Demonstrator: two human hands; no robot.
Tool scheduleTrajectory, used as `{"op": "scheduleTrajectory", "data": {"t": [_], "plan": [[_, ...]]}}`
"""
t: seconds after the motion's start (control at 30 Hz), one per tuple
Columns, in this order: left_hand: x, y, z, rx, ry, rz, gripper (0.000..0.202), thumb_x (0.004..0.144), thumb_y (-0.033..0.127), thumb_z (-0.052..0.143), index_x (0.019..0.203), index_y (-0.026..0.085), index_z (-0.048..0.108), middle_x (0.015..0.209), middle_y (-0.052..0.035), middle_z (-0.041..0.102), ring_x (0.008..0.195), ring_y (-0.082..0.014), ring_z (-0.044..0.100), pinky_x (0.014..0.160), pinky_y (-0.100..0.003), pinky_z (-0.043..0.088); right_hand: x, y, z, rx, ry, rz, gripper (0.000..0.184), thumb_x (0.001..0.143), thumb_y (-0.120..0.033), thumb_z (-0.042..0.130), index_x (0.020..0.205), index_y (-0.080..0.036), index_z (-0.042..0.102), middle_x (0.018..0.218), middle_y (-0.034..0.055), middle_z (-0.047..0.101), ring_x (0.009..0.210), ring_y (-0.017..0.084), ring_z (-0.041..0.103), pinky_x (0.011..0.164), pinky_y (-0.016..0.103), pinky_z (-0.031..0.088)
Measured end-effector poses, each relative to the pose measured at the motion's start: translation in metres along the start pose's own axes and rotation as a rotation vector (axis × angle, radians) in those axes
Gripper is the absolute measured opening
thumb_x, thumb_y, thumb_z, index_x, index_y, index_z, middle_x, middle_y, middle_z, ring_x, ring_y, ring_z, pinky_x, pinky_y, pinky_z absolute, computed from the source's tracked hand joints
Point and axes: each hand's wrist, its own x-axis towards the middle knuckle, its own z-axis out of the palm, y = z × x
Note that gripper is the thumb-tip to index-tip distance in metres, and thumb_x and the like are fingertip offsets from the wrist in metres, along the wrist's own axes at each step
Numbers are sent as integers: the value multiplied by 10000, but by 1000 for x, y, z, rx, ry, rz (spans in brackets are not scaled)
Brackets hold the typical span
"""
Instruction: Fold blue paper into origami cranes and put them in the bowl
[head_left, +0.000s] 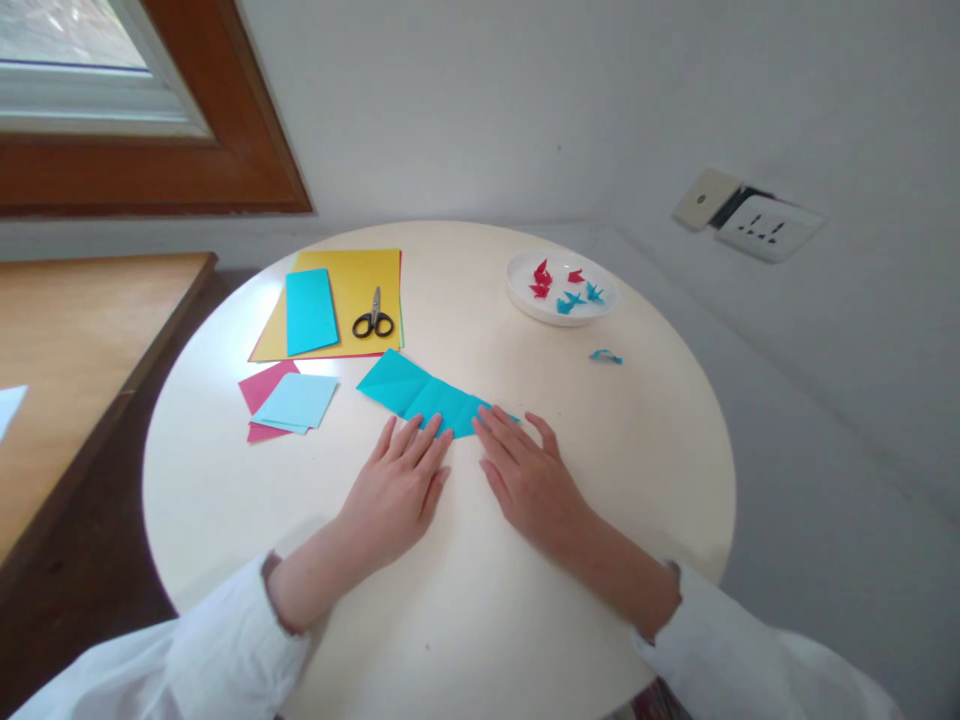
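A creased strip of blue paper (397, 382) lies slantwise across the middle of the round table. My left hand (397, 490) rests flat with its fingertips on the strip's near edge. On the paper's right end lie the stretched fingers of my right hand (529, 480), which cover part of it. Left of the strip are small pale blue paper squares (296, 402) on top of dark pink ones (266, 385). Farther back, black-handled scissors (375, 315) and a folded blue sheet (311, 310) lie on larger yellow paper (349, 275).
A white dish (517, 295) at the back right holds several small red and blue folded paper cranes (574, 300). A thin curled blue paper scrap (606, 356) lies in front of it. Walls with a socket (772, 228) border the table (465, 620); a wooden desk (90, 330) stands left.
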Motion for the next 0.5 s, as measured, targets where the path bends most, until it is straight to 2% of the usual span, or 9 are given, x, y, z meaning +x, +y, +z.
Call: {"op": "scheduleTrajectory", "data": {"t": [0.07, 0.17, 0.37, 0.5], "plan": [[0, 0, 0, -13, -5, -5, 434, 936, 287, 321, 1314, 138, 474, 1386, -99, 473, 1276, -295, 428, 1067, -516, 308, 3, -5, 3, 65, -75, -64, 396, 949, -223, 322, 1290, -102, 483, 1329, 117, 537, 1232, 203, 480, 1039, 411, 277], [-1, -1, 1, -27, -6, -12, 433, 938, 289, 321, 1317, 142, 471, 1389, -102, 468, 1279, -291, 427, 1069, -525, 300, 5, -5, 3, 80, -143, -80, 399, 955, -221, 305, 1294, -112, 483, 1340, 114, 524, 1242, 216, 480, 1048, 452, 292], [-1, -1, 3, -47, 18, -19, 413, 938, 293, 328, 1286, 158, 505, 1375, -105, 484, 1267, -286, 442, 1072, -536, 289, -1, 13, -9, 33, -229, 11, 413, 972, -218, 236, 1268, -129, 509, 1324, 110, 534, 1212, 213, 517, 1079, 526, 237], [0, -1, 3, -59, 22, -25, 410, 938, 298, 323, 1276, 160, 509, 1363, -103, 498, 1262, -295, 447, 1057, -555, 298, -5, 17, -12, 14, -256, 60, 420, 973, -225, 225, 1277, -128, 497, 1331, 116, 523, 1230, 223, 501, 1085, 576, 191]]}}
